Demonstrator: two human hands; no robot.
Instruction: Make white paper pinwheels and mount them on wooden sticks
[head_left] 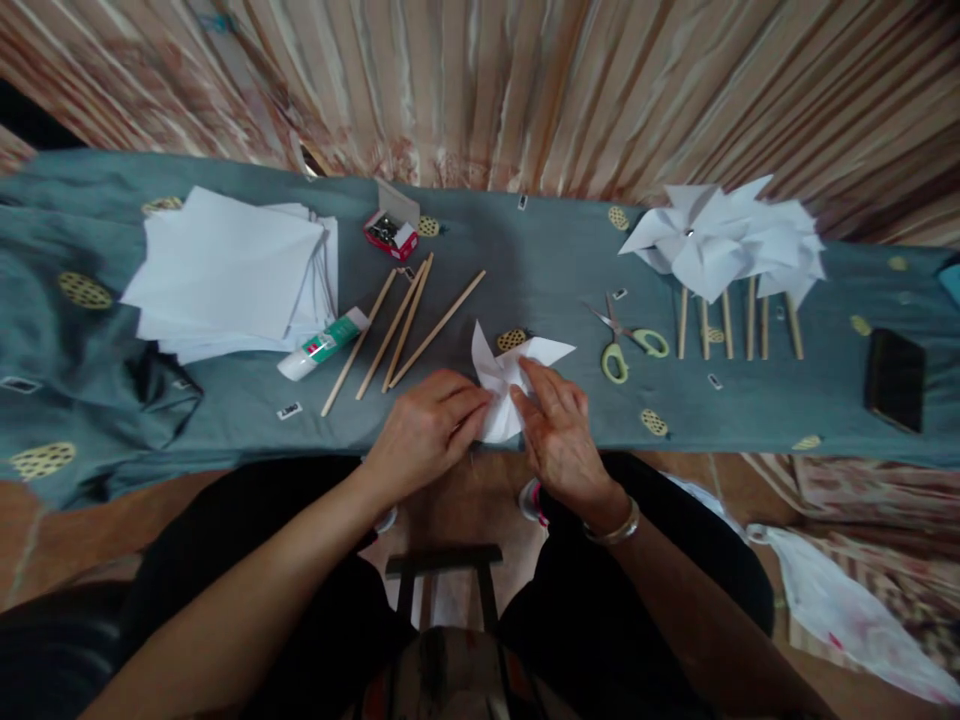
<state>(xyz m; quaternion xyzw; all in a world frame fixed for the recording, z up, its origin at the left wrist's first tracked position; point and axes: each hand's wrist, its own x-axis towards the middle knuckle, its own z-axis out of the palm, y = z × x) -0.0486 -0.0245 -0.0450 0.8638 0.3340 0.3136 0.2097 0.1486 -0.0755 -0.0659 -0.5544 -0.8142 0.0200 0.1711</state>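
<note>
A white paper pinwheel point(508, 385), with its blades folded in, lies at the front edge of the cloth-covered table. My left hand point(435, 425) pinches its left side between thumb and fingers. On its right, my right hand point(559, 425) rests with fingers on the paper close to the centre, partly stretched out and pressing it. No stick shows on this pinwheel. Several wooden sticks point(437, 330) lie just left of it, and scissors point(616, 335) with green handles lie to the right.
A stack of white paper point(225, 270) and a glue stick point(322, 345) are on the left. Behind the sticks stands an open red box point(391, 230) of small dark pieces. Finished pinwheels on sticks point(705, 240) lie at the right, with a black phone point(896, 380) beyond.
</note>
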